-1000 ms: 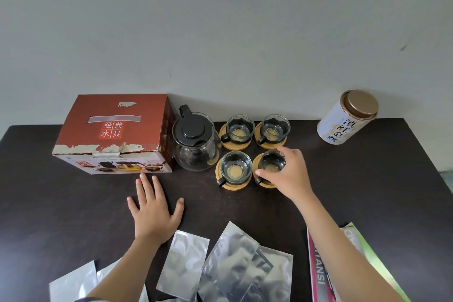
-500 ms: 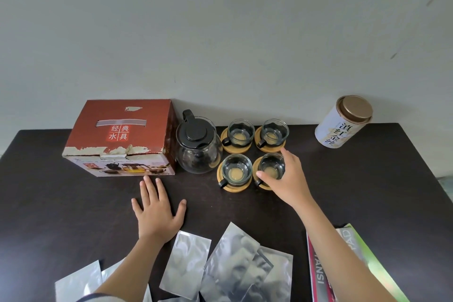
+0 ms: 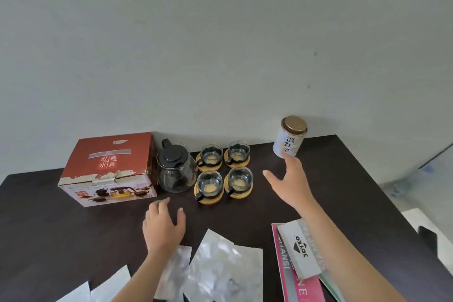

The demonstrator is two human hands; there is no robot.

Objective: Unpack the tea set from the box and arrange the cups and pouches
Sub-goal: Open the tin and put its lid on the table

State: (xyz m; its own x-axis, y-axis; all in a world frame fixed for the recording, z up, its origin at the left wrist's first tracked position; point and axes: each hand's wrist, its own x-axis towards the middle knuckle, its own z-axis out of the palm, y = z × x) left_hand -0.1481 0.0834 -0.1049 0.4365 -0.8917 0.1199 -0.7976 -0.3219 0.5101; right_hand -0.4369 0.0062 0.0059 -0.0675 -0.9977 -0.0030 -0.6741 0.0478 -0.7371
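Several glass cups on round wooden coasters stand in a square group, the front right cup (image 3: 239,180) beside the front left cup (image 3: 209,184). A glass teapot (image 3: 176,170) with a black lid stands to their left, next to the red box (image 3: 107,169). My right hand (image 3: 289,179) hovers open with spread fingers, its fingertips reaching the base of the white tea tin (image 3: 290,138) with a gold lid. My left hand (image 3: 163,224) rests on the dark table in front of the teapot, fingers loosely bent, holding nothing. Several silver pouches (image 3: 220,267) lie near the front edge.
The dark table (image 3: 49,228) backs onto a pale wall. Pink and green booklets with a grey card (image 3: 300,252) lie at the front right under my right forearm. The table's right edge drops off to a light floor.
My right hand has let go of the front right cup and moved right toward the tea tin. My left hand's fingers have curled slightly. The camera has tilted up and shifted right.
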